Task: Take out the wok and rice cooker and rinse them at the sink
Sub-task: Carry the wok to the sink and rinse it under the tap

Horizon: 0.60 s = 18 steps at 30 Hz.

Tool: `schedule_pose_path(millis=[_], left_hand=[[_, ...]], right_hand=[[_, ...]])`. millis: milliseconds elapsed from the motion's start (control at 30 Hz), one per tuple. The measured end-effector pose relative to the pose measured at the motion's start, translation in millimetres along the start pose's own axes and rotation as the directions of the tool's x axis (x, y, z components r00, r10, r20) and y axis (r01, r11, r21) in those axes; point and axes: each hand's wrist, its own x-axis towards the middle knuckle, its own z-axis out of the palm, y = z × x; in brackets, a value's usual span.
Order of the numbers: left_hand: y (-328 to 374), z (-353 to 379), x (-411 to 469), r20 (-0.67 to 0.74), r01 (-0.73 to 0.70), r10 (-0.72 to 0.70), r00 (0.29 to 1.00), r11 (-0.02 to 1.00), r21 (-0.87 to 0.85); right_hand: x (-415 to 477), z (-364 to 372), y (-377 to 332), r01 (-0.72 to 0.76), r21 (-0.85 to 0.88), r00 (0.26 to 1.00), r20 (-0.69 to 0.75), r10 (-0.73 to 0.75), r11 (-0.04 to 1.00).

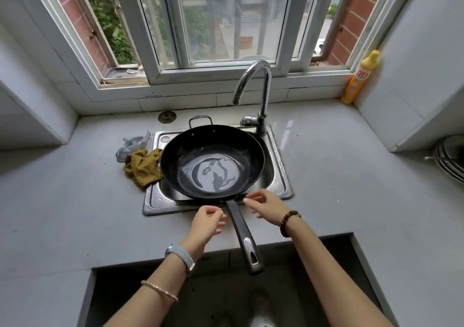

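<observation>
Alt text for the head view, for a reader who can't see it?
A black wok holding a little water rests on the steel sink, its long handle pointing toward the person. The left hand and right hand flank the handle, gripping nothing. A faucet stands behind, not running.

Glossy dark wok (pixel 212 161) in brushed-steel sink (pixel 160 201).

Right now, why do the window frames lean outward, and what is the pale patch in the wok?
Head view: the wide lens bends the window frames and worktop; the patch is daylight mirrored in water pooled in the wok; the right hand is slightly blurred.
</observation>
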Motion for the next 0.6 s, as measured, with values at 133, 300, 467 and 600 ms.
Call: schedule_pose_path(millis=[133, 300, 467, 600], left_hand=[[4, -6, 4, -0.147, -0.139, 0.142, 0.979, 0.99, 0.03], [29, -21, 13, -0.294, -0.313, 0.448, 0.844, 0.858, 0.407], [54, -32, 29, -0.261, -0.285, 0.631, 0.731, 0.63, 0.723], [76, -35, 34, -0.3, -0.16, 0.683, 0.666, 0.524, 0.837]], right_hand=[[42, -28, -19, 0.229, -0.052, 0.945, -0.227, -0.235, 0.972], [116, -66, -49, 0.376, -0.281, 0.865, -0.234, -0.443, 0.883], [184, -85, -60, 0.395, -0.551, 0.842, -0.103, -0.53, 0.735], [220, -86, -56, 0.41, -0.661, 0.835, -0.004, -0.55, 0.628]])
